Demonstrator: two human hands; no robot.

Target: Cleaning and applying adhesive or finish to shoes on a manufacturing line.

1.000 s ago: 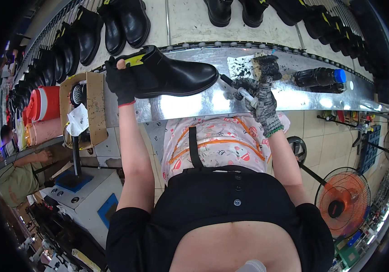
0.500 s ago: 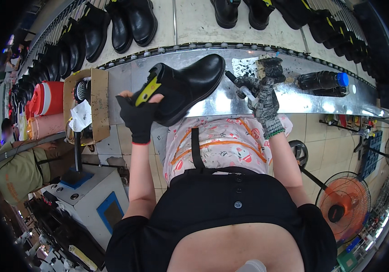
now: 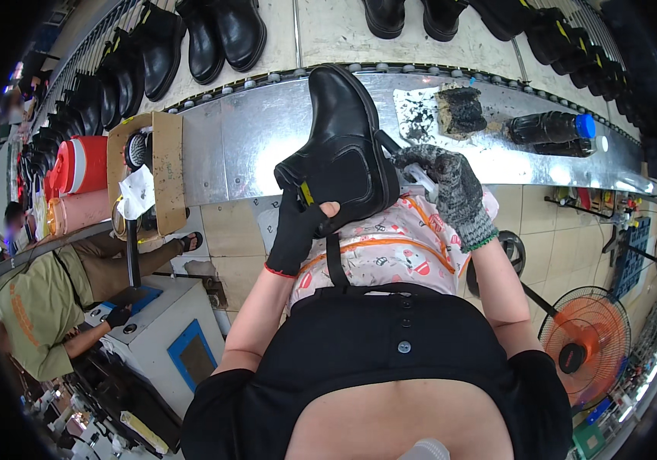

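Note:
A black ankle boot (image 3: 340, 115) is tilted over the near edge of the metal bench (image 3: 252, 146), its toe pointing away from me. My left hand (image 3: 295, 234), in a black glove with bare fingertips, grips the boot near its top opening, beside a yellow tab. In my right hand (image 3: 455, 192), in a grey knit glove stained black, is a pen-like tool (image 3: 421, 179) with a white barrel and a dark end. That dark end meets the edge of the boot's sole; whether it presses there I cannot tell.
A blackened sponge block (image 3: 460, 112) rests on a stained white sheet (image 3: 417, 115). Two dark bottles, one blue-capped (image 3: 547, 128), lie to its right. A cardboard box (image 3: 167, 172) stands left. Beyond, more boots (image 3: 238, 34) line a conveyor. A co-worker (image 3: 41, 314) is at left, a fan (image 3: 585, 345) at right.
The boot has turned from pointing right to pointing away, and my left hand has moved right with it. The tool's dark end has come to the sole edge. The co-worker's gloved hand has come into view.

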